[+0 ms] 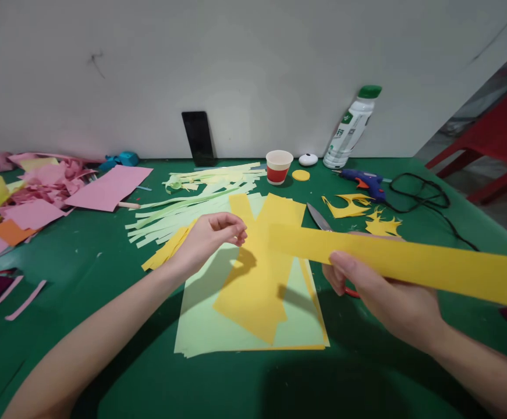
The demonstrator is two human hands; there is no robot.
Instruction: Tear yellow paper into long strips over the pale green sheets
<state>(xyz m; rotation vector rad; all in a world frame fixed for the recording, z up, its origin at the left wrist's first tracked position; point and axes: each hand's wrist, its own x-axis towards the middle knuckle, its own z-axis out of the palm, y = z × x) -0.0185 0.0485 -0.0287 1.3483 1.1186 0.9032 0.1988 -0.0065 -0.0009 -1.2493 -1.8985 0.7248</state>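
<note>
A long yellow paper strip (393,256) is pinched between thumb and fingers of my right hand (393,302) and reaches past the right edge of view. Behind it lie scissors (319,217), their blade and part of a red handle showing. My left hand (218,235), fingers curled together with nothing visible in them, hovers just left of the strip's free end. Under both hands, yellow paper pieces (253,302) lie on a stack of pale green sheets (205,326). Narrow yellow strips (166,250) are beside my left wrist.
Pale green strips (157,218), a paper cup (278,169) and a phone (198,138) are along the back. A bottle (351,128) leans on the wall near a corded glue gun (364,181) and yellow scraps (349,206). Pink paper (111,187) piles up left.
</note>
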